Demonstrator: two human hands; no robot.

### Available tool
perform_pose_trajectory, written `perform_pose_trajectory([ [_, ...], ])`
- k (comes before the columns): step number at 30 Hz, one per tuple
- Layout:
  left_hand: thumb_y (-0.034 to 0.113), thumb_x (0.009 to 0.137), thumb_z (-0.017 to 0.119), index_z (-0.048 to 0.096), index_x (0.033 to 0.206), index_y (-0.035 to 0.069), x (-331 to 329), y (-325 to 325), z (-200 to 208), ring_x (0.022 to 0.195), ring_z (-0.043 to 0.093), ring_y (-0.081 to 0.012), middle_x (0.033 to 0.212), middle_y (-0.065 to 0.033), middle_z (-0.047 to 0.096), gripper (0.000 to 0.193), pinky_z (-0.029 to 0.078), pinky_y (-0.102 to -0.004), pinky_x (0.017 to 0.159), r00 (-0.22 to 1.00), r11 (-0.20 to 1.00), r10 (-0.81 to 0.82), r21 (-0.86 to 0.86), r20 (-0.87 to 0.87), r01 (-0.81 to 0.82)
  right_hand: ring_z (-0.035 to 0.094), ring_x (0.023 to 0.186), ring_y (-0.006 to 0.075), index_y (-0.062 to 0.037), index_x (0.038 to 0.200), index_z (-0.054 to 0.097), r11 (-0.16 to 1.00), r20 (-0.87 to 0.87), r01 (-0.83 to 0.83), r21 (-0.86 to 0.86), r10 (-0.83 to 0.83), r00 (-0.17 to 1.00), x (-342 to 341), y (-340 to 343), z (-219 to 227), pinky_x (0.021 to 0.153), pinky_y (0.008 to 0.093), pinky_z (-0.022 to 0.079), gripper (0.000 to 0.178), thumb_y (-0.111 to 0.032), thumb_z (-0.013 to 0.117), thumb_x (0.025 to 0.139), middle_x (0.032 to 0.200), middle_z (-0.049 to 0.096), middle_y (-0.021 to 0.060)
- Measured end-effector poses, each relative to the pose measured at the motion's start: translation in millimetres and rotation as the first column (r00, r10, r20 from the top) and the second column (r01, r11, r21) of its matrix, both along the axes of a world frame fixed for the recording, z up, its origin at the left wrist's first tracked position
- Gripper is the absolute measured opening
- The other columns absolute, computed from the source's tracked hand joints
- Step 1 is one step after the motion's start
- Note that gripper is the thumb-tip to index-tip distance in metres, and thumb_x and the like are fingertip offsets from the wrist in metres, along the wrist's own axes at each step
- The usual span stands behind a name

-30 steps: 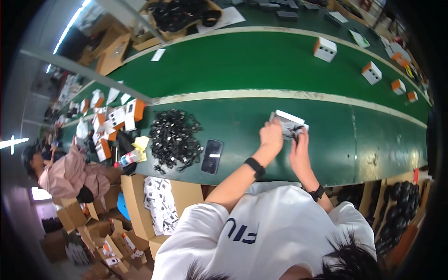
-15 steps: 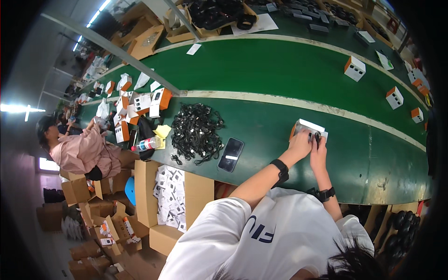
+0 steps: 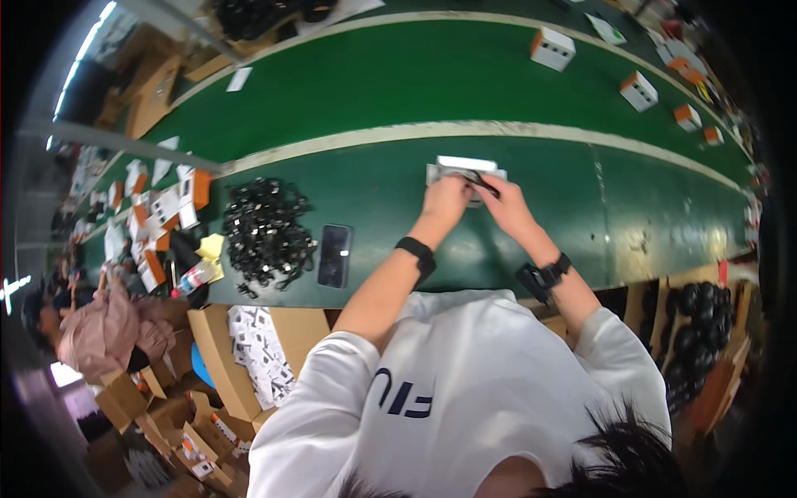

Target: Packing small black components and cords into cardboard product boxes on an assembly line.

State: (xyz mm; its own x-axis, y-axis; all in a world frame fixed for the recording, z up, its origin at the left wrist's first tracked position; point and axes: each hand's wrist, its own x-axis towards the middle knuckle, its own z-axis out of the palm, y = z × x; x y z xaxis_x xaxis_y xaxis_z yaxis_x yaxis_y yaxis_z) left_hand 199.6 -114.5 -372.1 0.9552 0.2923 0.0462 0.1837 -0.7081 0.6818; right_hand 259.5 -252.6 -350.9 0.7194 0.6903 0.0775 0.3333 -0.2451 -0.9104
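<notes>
A small white box (image 3: 466,163) with its lid raised lies on the green workbench in front of me. My left hand (image 3: 447,202) is closed at its near left side, fingertips bent over the edge. My right hand (image 3: 509,209) pinches a black cable (image 3: 483,183) over the box's near right side. One end of the cable reaches toward my left fingers, which partly cover it. The inside of the box is hidden behind my hands.
Left of my arms lie a dark phone (image 3: 334,256) and a heap of black cables (image 3: 267,232). Orange-and-white boxes (image 3: 195,189) crowd farther left, near a person in pink. An open carton (image 3: 299,336) holds paper slips below. Across the divider, boxes (image 3: 554,48) stand on a green strip.
The whole view has swung, so the bench scene sits farther left and higher. My hands remain at the box, with the right one drawn slightly outward and more of the black cable showing.
</notes>
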Motion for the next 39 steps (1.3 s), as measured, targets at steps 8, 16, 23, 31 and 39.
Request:
perform_pose_trajectory([
  [8,0.016,0.071,0.066,0.067,0.071,0.009,-4.0,-13.7,4.1,0.076,0.056,-0.0237,0.078,-0.0037,0.054,0.006,0.045,-0.0374,0.063,0.972,0.965,0.085,0.225,0.22,-0.136,0.056,0.08,0.0388,0.0028,0.109,0.051,0.999,0.096,0.02,-0.032,-0.017,0.995,14.8,0.9,4.4,0.071,0.0387,0.045,0.023,-0.003,0.048,0.086,0.086,0.059,0.0192],
  [16,0.014,0.069,0.068,0.067,0.069,0.009,-12.9,-4.1,-9.2,0.072,0.053,-0.02,0.07,0.0,0.057,0.005,0.041,-0.033,0.064,0.943,0.946,-0.001,0.307,0.332,-0.107,0.055,0.087,0.0315,0.001,0.084,0.059,0.99,0.433,-0.129,-0.052,0.139,0.891,39.7,20.3,1.6,0.074,0.0388,0.045,0.01,0.0,0.056,0.075,0.089,0.059,0.0149],
  [23,0.012,0.067,0.069,0.066,0.069,0.01,-18.9,3.4,-9.2,0.069,0.053,-0.0169,0.073,0.0019,0.061,0.004,0.038,-0.0308,0.064,0.9,0.948,0.001,0.287,0.436,-0.14,0.055,0.082,0.0255,-0.0032,0.073,0.063,0.967,0.68,0.018,-0.255,0.166,0.714,38.7,41.7,-2.2,0.071,0.0345,0.045,0.009,-0.006,0.059,0.065,0.078,0.054,0.008],
  [31,0.01,0.066,0.069,0.066,0.078,0.008,-11.9,1.8,11.3,0.082,0.054,-0.0175,0.084,0.0003,0.063,0.013,0.037,-0.033,0.075,0.903,0.931,0.12,0.269,0.412,-0.246,0.055,0.09,0.0292,0.0009,0.085,0.061,0.927,0.47,-0.159,-0.34,0.314,0.825,30.8,51.6,-15.1,0.079,0.0383,0.045,0.018,-0.003,0.058,0.067,0.088,0.056,0.0131],
  [39,0.017,0.072,0.067,0.066,0.09,0.008,-14.5,15.2,-1.3,0.087,0.053,-0.018,0.098,-0.001,0.064,0.021,0.037,-0.0344,0.081,0.958,0.89,-0.022,0.442,0.284,-0.111,0.052,0.103,0.0318,0.0029,0.106,0.054,0.987,0.431,0.141,0.079,-0.161,0.888,14.4,20.7,-2.8,0.089,0.0353,0.043,0.033,0.004,0.056,0.074,0.101,0.058,0.0158],
])
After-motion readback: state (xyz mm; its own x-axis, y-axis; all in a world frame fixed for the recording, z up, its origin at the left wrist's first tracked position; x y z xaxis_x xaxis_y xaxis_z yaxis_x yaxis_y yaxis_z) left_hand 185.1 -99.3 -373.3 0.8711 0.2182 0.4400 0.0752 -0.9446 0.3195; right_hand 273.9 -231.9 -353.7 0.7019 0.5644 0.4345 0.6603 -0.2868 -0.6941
